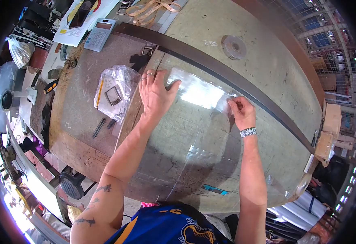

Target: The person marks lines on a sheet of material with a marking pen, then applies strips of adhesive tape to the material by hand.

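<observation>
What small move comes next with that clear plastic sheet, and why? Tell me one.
Probably draw the right hand outward to pull the clear plastic sheet taut. The left hand lies flat, pinning its near end to the worktable, while the right hand pinches the far edge, and the sheet looks glossy and slightly rumpled between them.

clear plastic sheet (200,95) — glossy, transparent | lying flat on workbench | glare across its middle

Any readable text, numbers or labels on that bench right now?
"2" and a second unclear mark, chalked on the tabletop.
Calculator keys: too small to read.
Papers: blurred.
Shirt print: cut off, unreadable.
Wristband pattern: not legible.
</observation>
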Demonstrator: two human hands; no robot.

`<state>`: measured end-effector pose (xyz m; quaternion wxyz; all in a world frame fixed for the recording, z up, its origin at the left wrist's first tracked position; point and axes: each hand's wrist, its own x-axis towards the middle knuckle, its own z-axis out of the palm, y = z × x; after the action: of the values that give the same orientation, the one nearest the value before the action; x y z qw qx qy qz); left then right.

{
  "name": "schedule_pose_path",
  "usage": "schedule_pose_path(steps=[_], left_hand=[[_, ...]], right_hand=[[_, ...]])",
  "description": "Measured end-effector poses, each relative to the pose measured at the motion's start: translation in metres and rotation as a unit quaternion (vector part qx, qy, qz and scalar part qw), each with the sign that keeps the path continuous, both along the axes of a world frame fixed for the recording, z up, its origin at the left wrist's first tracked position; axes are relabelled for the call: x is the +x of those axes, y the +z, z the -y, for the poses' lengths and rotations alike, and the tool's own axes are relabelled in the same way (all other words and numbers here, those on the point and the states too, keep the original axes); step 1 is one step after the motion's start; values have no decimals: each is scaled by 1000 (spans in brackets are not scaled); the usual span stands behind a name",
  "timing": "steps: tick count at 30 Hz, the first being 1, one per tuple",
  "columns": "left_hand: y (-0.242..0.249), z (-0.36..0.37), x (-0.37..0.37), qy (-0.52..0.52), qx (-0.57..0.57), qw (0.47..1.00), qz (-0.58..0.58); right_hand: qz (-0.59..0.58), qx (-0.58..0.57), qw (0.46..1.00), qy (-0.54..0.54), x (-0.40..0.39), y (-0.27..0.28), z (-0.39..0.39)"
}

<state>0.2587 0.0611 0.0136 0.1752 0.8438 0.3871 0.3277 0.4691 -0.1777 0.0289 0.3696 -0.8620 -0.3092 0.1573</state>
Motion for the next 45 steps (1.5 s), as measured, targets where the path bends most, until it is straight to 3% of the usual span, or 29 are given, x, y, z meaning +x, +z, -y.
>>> schedule_pose_path(steps=[6,9,11,14,18,26,30,35,36,41,45], left_hand=[[-3,-2,-3,-15,4,1000,12],[-2,-6,-5,-28,14,999,15],[-9,-5,-6,-40,19,999,22],[-6,-7,-3,-61,18,998,25],[-9,-7,-7,-52,14,999,4],[-21,-16,-6,-62,5,998,3],[-21,-14,-12,-68,-27,997,29],[-9,25,-42,-92,89,992,-19],[-10,45,-52,-94,54,994,-35],[5,173,-84,-133,36,986,-90],[-5,205,-98,-104,33,985,-134]], right_hand=[[-19,2,1000,0,6,-1,0],[35,30,999,-29,3,1,-3],[35,109,989,-96,4,-12,8],[-12,107,975,-196,-25,-18,33],[92,70,986,-124,-57,-23,46],[41,111,991,-61,-45,-25,53],[-34,137,980,-138,-59,-15,107],[157,70,967,-186,-111,27,216],[205,43,956,-205,-122,28,250],[227,-95,939,-241,-150,11,366],[254,-177,933,-182,-140,-4,395]])
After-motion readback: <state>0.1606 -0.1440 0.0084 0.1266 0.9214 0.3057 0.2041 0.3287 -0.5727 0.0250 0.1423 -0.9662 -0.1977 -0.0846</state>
